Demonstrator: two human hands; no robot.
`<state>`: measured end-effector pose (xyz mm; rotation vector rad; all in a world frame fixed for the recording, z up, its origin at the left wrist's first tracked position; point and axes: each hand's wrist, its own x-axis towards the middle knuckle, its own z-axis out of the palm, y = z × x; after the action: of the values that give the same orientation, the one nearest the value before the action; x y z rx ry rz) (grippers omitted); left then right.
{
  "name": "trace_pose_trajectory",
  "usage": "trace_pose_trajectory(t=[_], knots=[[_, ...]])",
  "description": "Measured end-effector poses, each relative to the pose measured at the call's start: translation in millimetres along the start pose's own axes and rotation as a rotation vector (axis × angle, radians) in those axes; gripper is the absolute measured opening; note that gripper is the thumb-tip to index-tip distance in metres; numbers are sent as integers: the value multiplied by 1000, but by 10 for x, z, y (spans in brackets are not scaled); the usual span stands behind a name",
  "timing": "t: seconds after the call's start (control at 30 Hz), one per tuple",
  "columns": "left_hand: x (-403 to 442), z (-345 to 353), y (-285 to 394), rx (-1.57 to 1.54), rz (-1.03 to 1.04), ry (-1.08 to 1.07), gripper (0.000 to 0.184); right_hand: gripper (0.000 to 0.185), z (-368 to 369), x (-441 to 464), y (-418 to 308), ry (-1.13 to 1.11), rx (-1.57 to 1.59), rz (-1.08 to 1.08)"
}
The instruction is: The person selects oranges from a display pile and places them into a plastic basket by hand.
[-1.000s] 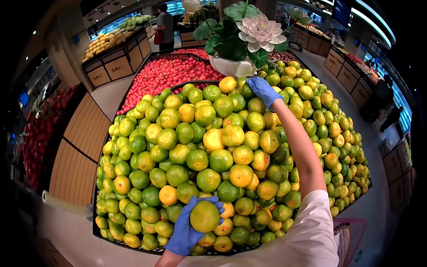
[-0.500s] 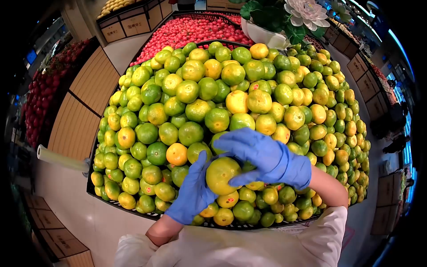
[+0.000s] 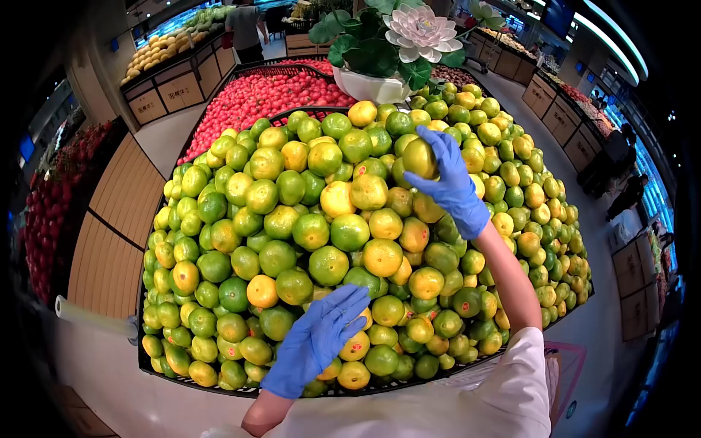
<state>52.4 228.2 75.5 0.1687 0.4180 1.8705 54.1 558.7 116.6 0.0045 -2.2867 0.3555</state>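
My right hand [image 3: 454, 182], in a blue glove, reaches to the upper right part of a big pile of green and yellow mandarins [image 3: 328, 264]. Its fingers and thumb curve round one yellow-green mandarin [image 3: 420, 158], which is at the top of the heap; whether it rests on the fruit beneath I cannot tell. Low in front of the pile is my left hand [image 3: 319, 339], also gloved in blue. Its fingers are stretched out and it holds nothing. It hovers over or lightly touches the near mandarins; small red stickers show on a few fruits.
Behind the pile stands a white planter [image 3: 372, 86] with a pale artificial flower, beside a bin of small red fruit [image 3: 266, 98]. A plastic bag roll [image 3: 95, 318] sticks out at the left. Slatted wooden stands [image 3: 120, 212] line the left. Another person [image 3: 246, 33] stands far back.
My right hand has moved up and away from my left hand, carrying the mandarin to the upper pile. My left hand has let go and flattened. The camera view has tilted up.
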Motion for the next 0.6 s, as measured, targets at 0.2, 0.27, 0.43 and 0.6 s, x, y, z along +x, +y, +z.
trace_pose_trajectory(t=[0.2,0.27,0.43,0.6], knots=[[-43,18,-55,37,-14,29,52,65,185,72,1111,-42,-230,248],[-66,36,-57,60,4,22,52,60,239,9,1193,-81,-385,125],[-157,60,-132,69,-7,59,53,58,35,56,1230,-191,-244,162],[-323,24,-209,43,-56,54,51,47,-413,121,917,106,-209,111]])
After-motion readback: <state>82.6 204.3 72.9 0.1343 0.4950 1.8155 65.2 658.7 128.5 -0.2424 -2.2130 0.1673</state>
